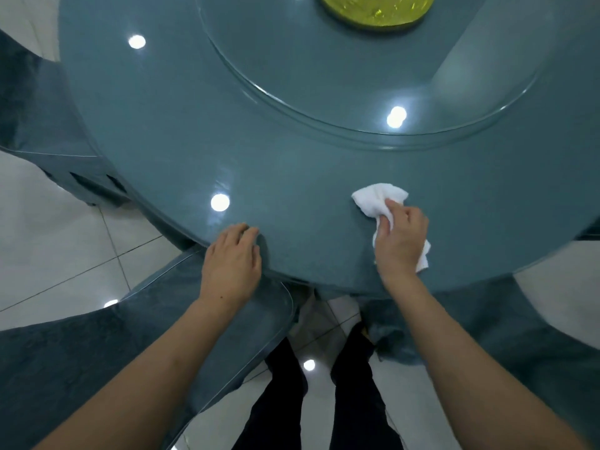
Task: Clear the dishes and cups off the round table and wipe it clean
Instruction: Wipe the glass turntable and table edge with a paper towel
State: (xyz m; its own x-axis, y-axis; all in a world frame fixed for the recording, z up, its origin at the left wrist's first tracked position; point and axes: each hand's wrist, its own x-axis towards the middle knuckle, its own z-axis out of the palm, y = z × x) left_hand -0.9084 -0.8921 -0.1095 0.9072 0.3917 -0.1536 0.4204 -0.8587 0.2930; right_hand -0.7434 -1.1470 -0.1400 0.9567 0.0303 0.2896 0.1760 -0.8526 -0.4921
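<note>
a yellow-green disc (376,9) is sitting at 12 o'clock, cut off by the top edge. blue-grey covered chairs (74,362) are standing at 7, 9 and 4 o'clock. a glossy white tiled floor (55,254) is reflecting ceiling lights. dark trouser legs (282,401) are showing at 6 o'clock.

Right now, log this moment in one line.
phase: wiping | right hand: grips crumpled white cloth | left hand: rests on round teal table

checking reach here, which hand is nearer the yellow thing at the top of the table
Right. The right hand, gripping the white cloth, sits below the yellow object, slightly to its right. The left hand rests at the table's near edge, farther left.
</note>
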